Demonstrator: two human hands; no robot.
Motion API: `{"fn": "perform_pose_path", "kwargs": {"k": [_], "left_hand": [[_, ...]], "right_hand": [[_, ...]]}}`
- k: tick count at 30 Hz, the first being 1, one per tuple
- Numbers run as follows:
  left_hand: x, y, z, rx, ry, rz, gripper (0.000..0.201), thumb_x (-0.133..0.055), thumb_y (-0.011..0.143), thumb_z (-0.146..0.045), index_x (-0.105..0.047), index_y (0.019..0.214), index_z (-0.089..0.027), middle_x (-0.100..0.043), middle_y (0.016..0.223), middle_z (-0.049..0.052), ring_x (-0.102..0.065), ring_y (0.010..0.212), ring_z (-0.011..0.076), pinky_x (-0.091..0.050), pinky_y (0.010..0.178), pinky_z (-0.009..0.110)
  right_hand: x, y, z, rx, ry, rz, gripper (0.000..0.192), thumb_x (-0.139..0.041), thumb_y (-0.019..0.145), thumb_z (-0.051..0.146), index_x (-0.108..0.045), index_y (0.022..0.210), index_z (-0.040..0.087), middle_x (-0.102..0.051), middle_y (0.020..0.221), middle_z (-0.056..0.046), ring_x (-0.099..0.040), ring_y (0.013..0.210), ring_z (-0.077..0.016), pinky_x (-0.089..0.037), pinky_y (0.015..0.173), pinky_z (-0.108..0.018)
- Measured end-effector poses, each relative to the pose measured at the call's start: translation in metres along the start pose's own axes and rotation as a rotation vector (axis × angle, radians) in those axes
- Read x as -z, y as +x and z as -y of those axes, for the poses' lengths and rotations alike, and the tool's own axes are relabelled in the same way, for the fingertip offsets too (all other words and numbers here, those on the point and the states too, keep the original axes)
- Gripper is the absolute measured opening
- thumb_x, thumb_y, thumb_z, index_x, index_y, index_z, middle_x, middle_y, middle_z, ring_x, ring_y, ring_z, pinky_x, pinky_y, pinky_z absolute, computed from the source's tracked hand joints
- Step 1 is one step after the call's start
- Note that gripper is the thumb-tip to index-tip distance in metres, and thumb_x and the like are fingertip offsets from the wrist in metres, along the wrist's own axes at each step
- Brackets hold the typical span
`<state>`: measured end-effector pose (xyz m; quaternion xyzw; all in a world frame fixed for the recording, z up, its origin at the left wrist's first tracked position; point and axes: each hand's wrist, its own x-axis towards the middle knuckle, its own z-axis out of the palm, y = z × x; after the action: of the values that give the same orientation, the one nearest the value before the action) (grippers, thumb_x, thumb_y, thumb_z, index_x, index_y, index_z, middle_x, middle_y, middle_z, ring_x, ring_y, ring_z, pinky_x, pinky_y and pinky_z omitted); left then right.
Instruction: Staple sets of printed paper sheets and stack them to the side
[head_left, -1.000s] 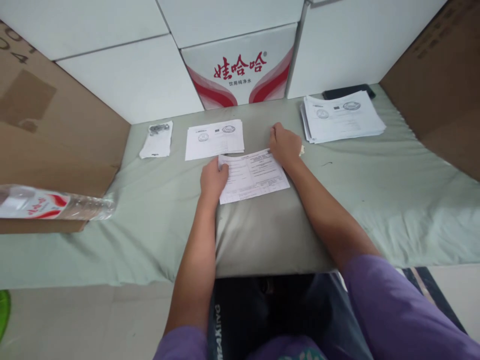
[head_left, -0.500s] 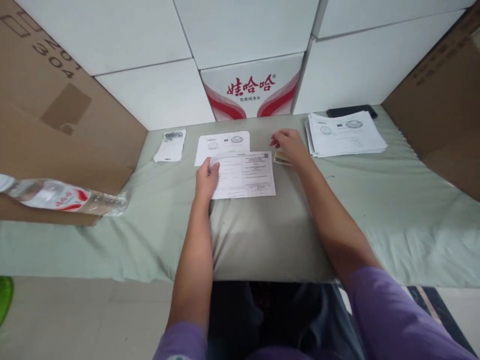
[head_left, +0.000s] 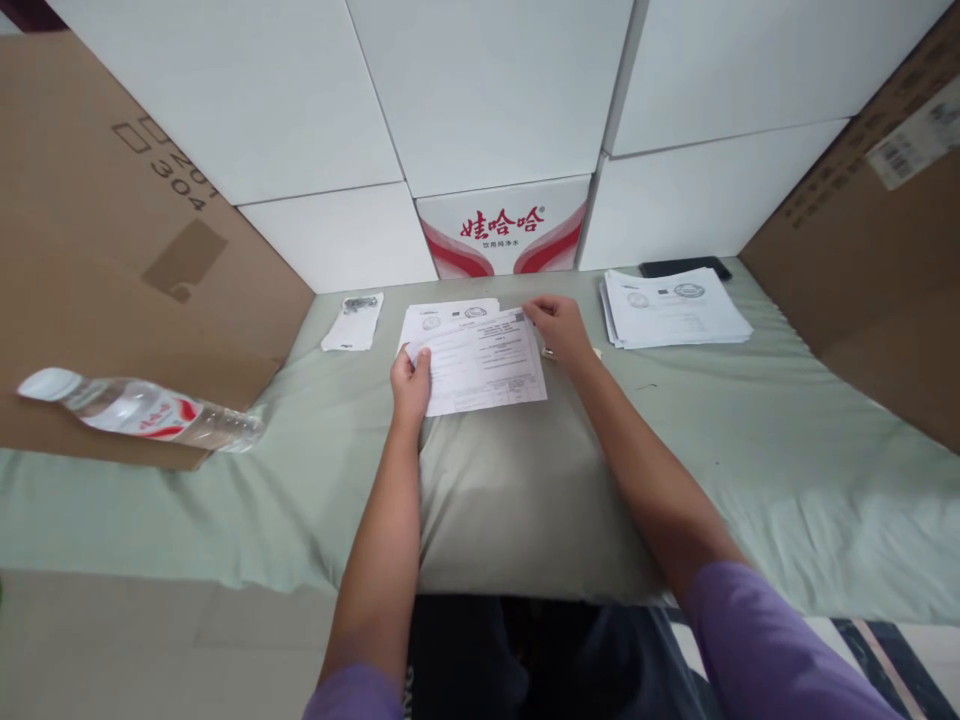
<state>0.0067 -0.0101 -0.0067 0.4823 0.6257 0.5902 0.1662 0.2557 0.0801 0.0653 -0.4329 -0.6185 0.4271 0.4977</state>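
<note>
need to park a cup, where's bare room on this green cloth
Bare cloth lies right of the right hand, below the big paper stack toward the cardboard wall, and between the water bottle and the left hand. The back middle is crowded: printed sheet, small stack, plastic bag.

A water bottle (head_left: 142, 412) lies at the left; a paper stack (head_left: 673, 308) and dark phone (head_left: 684, 268) are at the right.

pale green cloth (head_left: 750, 440), white printed sheet (head_left: 484, 365)
</note>
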Motion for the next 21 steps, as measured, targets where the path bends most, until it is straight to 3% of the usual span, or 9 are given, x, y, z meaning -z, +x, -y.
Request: {"fn": "perform_pose_path", "kwargs": {"k": [4,7,9,12,14,18,21], "left_hand": [[-0.002,-0.002,0.000,-0.018,-0.018,-0.031,0.040,-0.053,0.094,-0.052,-0.064,0.109,-0.017,-0.075,0.114,0.012,-0.071,0.107,0.0204,-0.055,0.098,0.033],[-0.004,-0.002,-0.001,-0.025,0.005,-0.119,0.043,-0.052,0.095,-0.053,-0.064,0.113,-0.016,-0.074,0.116,0.013,-0.070,0.111,0.0212,-0.054,0.100,0.034],[-0.006,-0.002,-0.002,-0.018,0.033,-0.215,0.047,-0.047,0.097,-0.055,-0.063,0.118,-0.015,-0.073,0.120,0.015,-0.069,0.116,0.0213,-0.053,0.103,0.034],[-0.010,-0.002,-0.004,0.001,0.028,-0.317,0.055,-0.040,0.100,-0.057,-0.060,0.126,-0.014,-0.071,0.125,0.016,-0.067,0.121,0.0212,-0.052,0.105,0.033],[-0.013,-0.002,-0.005,0.007,0.005,-0.339,0.057,-0.038,0.100,-0.058,-0.058,0.129,-0.014,-0.070,0.127,0.017,-0.067,0.123,0.0215,-0.052,0.106,0.034],[-0.016,-0.005,-0.010,0.000,0.003,-0.364,0.056,-0.036,0.101,-0.056,-0.055,0.134,-0.016,-0.068,0.131,0.016,-0.065,0.127,0.0211,-0.051,0.108,0.034],[-0.015,-0.008,-0.016,-0.018,-0.008,-0.352,0.050,-0.039,0.101,-0.052,-0.055,0.134,-0.017,-0.068,0.131,0.016,-0.064,0.129,0.0230,-0.050,0.111,0.037]], "right_hand": [[-0.002,0.002,-0.006,-0.045,0.005,-0.015,0.024,-0.062,0.082,0.039,-0.069,0.076,0.017,-0.067,0.072,-0.002,-0.061,0.074,-0.0171,-0.049,0.072,-0.031],[0.000,0.002,-0.004,-0.088,0.077,0.021,0.028,-0.065,0.085,0.044,-0.070,0.082,0.017,-0.069,0.076,-0.003,-0.063,0.075,-0.0177,-0.051,0.070,-0.031],[0.003,-0.002,0.001,-0.162,0.163,0.202,0.033,-0.072,0.082,0.049,-0.070,0.086,0.017,-0.072,0.080,-0.006,-0.066,0.076,-0.0194,-0.054,0.067,-0.031],[0.004,-0.011,0.009,-0.281,0.308,0.583,0.042,-0.085,0.072,0.050,-0.070,0.092,0.016,-0.075,0.088,-0.009,-0.070,0.077,-0.0226,-0.058,0.063,-0.033],[-0.003,-0.020,0.011,-0.304,0.448,0.679,0.048,-0.089,0.067,0.049,-0.069,0.095,0.017,-0.075,0.089,-0.009,-0.071,0.075,-0.0221,-0.059,0.060,-0.033],[-0.030,-0.034,0.010,-0.239,0.718,0.559,0.050,-0.082,0.071,0.059,-0.065,0.097,0.020,-0.072,0.085,-0.005,-0.068,0.070,-0.0183,-0.058,0.059,-0.031],[-0.047,-0.042,0.006,-0.211,0.499,0.487,0.037,-0.079,0.078,0.051,-0.064,0.090,0.020,-0.067,0.070,-0.001,-0.057,0.054,-0.0132,-0.044,0.044,-0.025]]}}
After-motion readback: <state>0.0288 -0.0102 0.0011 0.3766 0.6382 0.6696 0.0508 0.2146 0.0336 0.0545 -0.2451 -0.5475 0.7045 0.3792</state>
